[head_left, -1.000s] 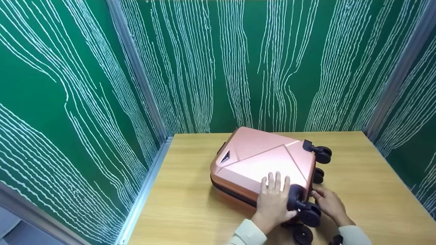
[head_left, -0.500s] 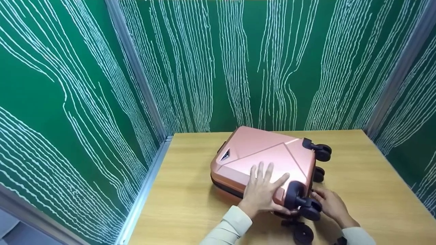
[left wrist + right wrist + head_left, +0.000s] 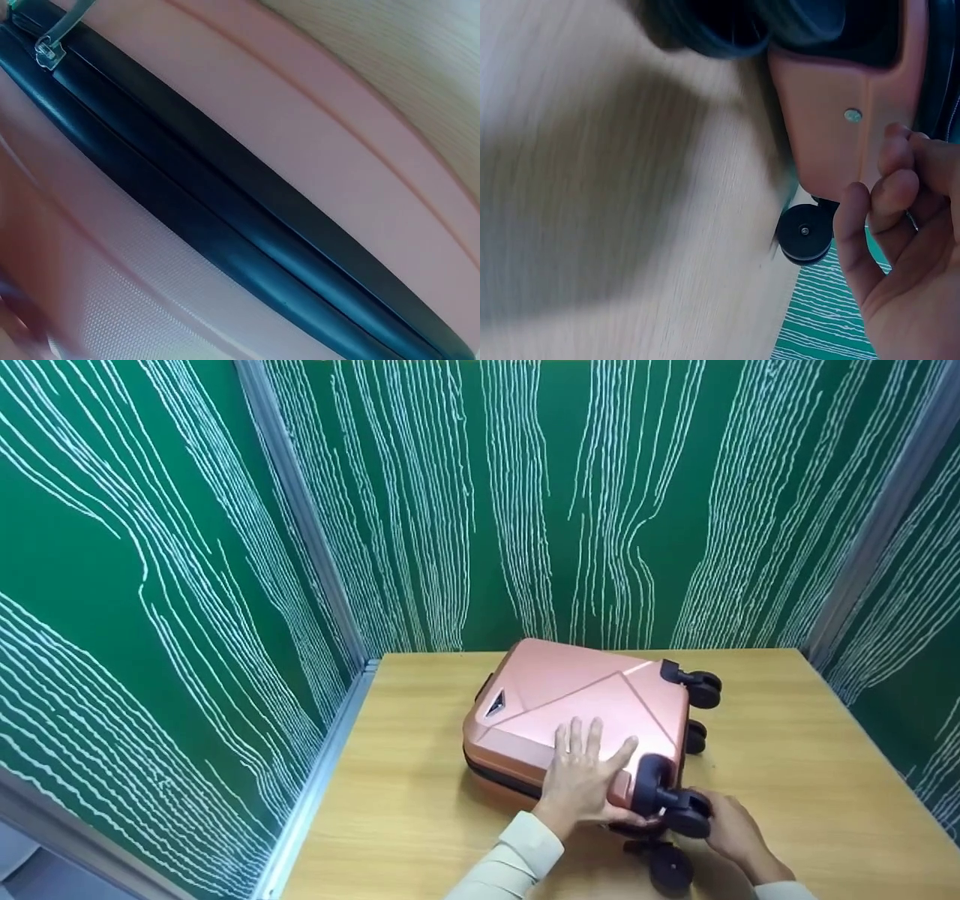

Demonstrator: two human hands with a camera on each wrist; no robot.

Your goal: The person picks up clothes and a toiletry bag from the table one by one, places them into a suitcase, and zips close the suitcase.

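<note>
A pink hard-shell suitcase [image 3: 555,682] lies flat, its black wheels [image 3: 686,814] pointing right. My left hand [image 3: 581,784] rests on its near corner, fingers straight and spread across the shell, with the thumb by the near wheel mount. Behind that wheel, my right hand [image 3: 731,829] is at the wheel end, its fingertips hidden in the head view. The right wrist view shows the right hand's fingers [image 3: 851,225] bent close to the black seam; whether they pinch anything is unclear. In the left wrist view, a metal zipper slider [image 3: 49,54] sits on the black band along the suitcase's side.
The suitcase lies on a wooden table [image 3: 397,720]. Green panels [image 3: 510,510] with white wavy lines enclose the back and sides, joined by grey metal posts [image 3: 307,502]. A lower wheel [image 3: 670,868] juts out towards the near edge.
My left hand has slid left from beside the near wheel, spreading its thumb. My right hand has shifted slightly nearer, behind the wheel. The suitcase's wheel end has moved a little left.
</note>
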